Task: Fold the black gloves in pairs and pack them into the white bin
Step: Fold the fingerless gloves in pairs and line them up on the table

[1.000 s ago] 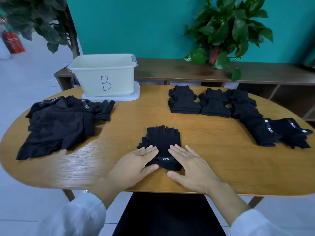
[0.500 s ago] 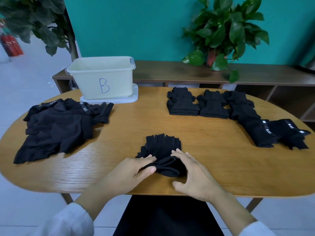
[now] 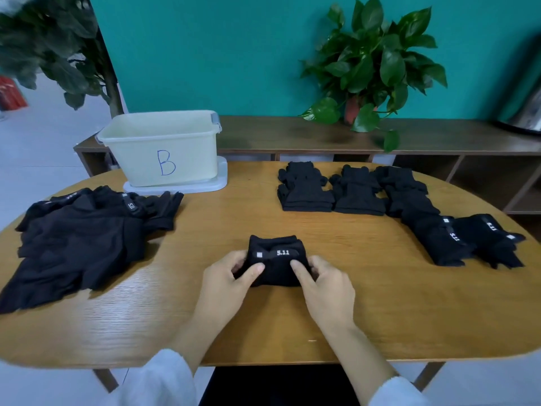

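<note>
My left hand (image 3: 225,276) and right hand (image 3: 325,284) each pinch a side of the folded glove pair (image 3: 276,263) on the wooden table (image 3: 380,303).

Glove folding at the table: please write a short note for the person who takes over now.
Left hand and right hand both grip the folded glove pair at the table's near centre.
Done: folded pairs lie in a row at far right.
Left: the unfolded glove pile on the left; the white bin, marked B, stands behind it, its inside hidden. Packing remains.
</note>
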Demonstrator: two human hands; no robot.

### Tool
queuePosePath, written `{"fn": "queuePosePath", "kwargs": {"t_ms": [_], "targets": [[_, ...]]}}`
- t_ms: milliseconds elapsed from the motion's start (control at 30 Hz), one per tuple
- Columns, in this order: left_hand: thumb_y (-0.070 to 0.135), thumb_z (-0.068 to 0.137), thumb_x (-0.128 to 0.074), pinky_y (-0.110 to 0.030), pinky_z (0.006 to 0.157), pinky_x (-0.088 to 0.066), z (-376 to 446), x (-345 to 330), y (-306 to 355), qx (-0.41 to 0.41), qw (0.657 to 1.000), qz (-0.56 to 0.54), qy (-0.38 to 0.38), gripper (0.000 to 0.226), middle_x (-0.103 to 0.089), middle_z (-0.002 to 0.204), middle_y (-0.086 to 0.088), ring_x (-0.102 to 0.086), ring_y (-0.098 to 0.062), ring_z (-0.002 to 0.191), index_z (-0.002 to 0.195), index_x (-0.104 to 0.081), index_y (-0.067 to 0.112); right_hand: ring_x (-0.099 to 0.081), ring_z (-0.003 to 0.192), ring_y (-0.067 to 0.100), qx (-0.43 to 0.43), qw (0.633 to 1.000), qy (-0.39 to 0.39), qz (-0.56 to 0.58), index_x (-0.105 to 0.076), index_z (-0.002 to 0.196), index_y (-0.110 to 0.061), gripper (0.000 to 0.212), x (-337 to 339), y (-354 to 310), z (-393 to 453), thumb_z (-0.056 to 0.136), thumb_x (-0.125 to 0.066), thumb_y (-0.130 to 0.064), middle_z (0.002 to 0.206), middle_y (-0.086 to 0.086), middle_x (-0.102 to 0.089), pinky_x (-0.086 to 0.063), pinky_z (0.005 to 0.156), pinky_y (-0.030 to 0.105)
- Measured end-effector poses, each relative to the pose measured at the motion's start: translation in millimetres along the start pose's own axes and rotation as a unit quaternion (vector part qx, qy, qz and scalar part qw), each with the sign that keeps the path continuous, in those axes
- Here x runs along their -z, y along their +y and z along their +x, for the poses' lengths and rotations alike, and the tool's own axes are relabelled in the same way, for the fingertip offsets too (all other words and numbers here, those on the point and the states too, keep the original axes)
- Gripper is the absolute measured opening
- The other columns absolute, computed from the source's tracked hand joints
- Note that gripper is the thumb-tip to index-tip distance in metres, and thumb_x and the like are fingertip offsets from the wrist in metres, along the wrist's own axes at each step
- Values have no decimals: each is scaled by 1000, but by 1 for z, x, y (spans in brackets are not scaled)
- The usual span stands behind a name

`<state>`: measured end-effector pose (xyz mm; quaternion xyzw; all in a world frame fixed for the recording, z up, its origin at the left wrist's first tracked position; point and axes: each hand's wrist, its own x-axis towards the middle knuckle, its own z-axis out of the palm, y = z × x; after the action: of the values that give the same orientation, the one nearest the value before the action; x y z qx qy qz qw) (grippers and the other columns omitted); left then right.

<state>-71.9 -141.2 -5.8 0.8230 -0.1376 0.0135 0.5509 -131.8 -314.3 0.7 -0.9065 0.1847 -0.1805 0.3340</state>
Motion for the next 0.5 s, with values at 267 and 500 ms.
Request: {"fn": "queuePosePath", "kwargs": {"t_ms": [267, 500], "targets": [[33, 84, -75, -31, 84, -55, 15, -18, -3, 85, 990, 11, 109, 23, -73, 92, 10, -67, -4, 88, 103, -73, 21, -64, 77, 15, -71, 995, 36, -55, -66, 108, -23, 37, -20, -9, 18, 93, -52, -55, 86, -6, -69, -43, 60, 27], [36, 86, -72, -22, 80, -52, 15, -15, 4, 67, 991, 46, 107, 26, -69, 91, 13, -65, -4, 91, 104, -70, 17, -54, 71, 9, -51, 994, 39, -90, -50, 120, -26, 36, -6, -19, 15, 94, -53, -51, 87, -13, -57, -37, 60, 26]]}}
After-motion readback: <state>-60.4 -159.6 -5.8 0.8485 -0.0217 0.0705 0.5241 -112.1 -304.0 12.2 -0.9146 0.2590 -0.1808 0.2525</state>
